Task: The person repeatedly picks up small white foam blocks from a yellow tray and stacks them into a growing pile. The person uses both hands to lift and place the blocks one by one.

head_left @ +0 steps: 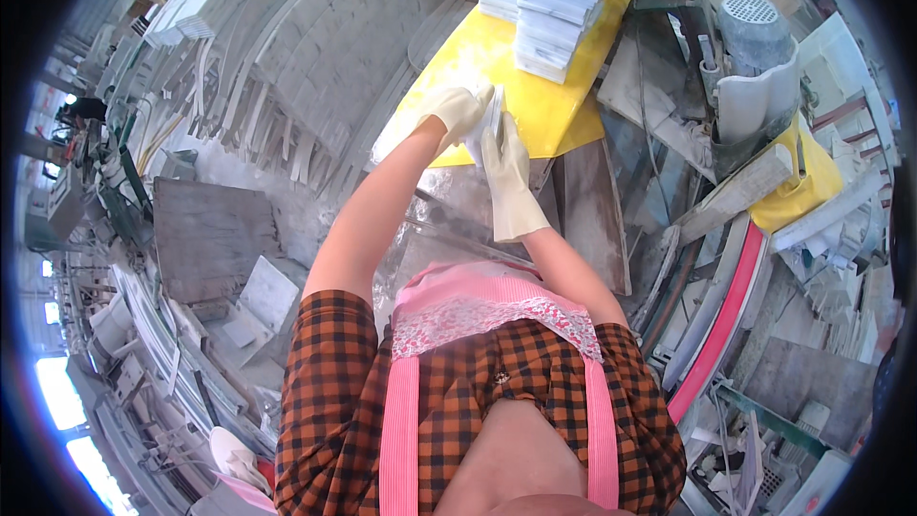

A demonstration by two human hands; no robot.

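Your left hand (457, 110), gloved in cream rubber, is curled closed over the upper left edge of a thin white stone piece (488, 119); the grip looks set to steady it from above. Your right hand (506, 167), gloved the same, lies flat along the piece's right face with fingers extended upward, pressing rather than clenching, so the piece stands on edge between the two hands. One piece is held; whether a second sheet sits behind it cannot be told.

The piece rests over the near edge of the yellow surface (564, 110), directly under both hands, presumably so the board takes its weight while you handle it.

Beyond the hands and to their right, stacks of white slabs (554, 0) stand on the same surface: two stacks are distinct, and a third at the far right is cut off. Slabs per stack are too many and too blurred to count.

Further right of the hands, one grey perforated basket (755, 24) sits among stone offcuts
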